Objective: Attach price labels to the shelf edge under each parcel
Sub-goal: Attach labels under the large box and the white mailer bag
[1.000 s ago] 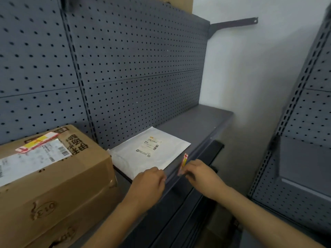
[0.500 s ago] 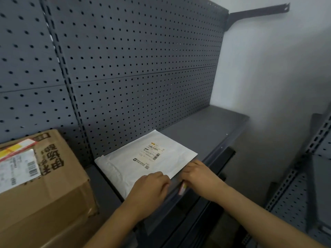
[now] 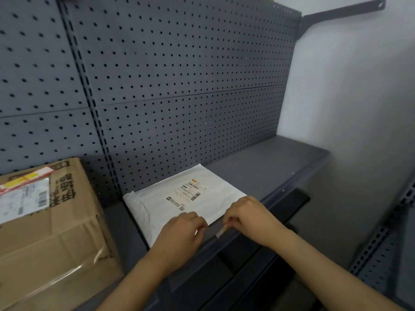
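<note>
A flat white parcel (image 3: 175, 198) with a printed shipping label lies on the dark grey shelf (image 3: 269, 167). Just below its near corner, a small price label (image 3: 221, 231) sits against the shelf's front edge. My right hand (image 3: 249, 216) pinches the label's right end with its fingertips. My left hand (image 3: 184, 232) rests curled on the shelf edge just left of the label, covering the parcel's near corner. A brown cardboard box (image 3: 51, 232) with tape and a shipping label stands on the same shelf at the left.
A grey pegboard back panel (image 3: 168, 86) rises behind the shelf. A white wall (image 3: 348, 97) closes the right side, with a dark bracket (image 3: 336, 14) near the top. Another perforated shelf upright (image 3: 386, 254) stands at the lower right. A lower shelf (image 3: 247, 277) lies beneath my hands.
The label went from standing upright above the shelf edge to lying low against it. Both hands stayed at the edge, and the camera swung slightly, pushing the box leftward in view.
</note>
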A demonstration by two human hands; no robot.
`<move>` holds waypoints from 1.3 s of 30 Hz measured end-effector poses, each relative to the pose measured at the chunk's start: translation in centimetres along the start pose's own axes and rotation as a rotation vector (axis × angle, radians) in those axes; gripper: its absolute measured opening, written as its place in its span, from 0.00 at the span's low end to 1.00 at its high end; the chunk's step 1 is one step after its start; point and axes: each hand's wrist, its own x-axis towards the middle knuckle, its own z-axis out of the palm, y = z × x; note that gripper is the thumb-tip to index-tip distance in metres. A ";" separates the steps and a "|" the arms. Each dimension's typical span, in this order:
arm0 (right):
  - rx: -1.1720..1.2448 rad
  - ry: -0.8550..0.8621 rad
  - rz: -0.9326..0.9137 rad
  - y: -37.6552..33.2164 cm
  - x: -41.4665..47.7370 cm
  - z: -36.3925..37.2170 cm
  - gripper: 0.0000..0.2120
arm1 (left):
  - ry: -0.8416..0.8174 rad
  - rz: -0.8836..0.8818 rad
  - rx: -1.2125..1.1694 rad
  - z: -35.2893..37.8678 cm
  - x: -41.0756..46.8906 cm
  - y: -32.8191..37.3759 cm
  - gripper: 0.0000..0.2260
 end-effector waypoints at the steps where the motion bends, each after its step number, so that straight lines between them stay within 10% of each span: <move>1: 0.072 0.028 0.030 0.0 0.0 -0.4 0.04 | 0.008 -0.005 -0.001 -0.1 -0.2 0.1 0.08; 39: 0.525 -0.150 -0.213 -31.5 -1.0 2.0 0.06 | 0.114 -0.487 0.236 -12.7 -33.2 -1.5 0.10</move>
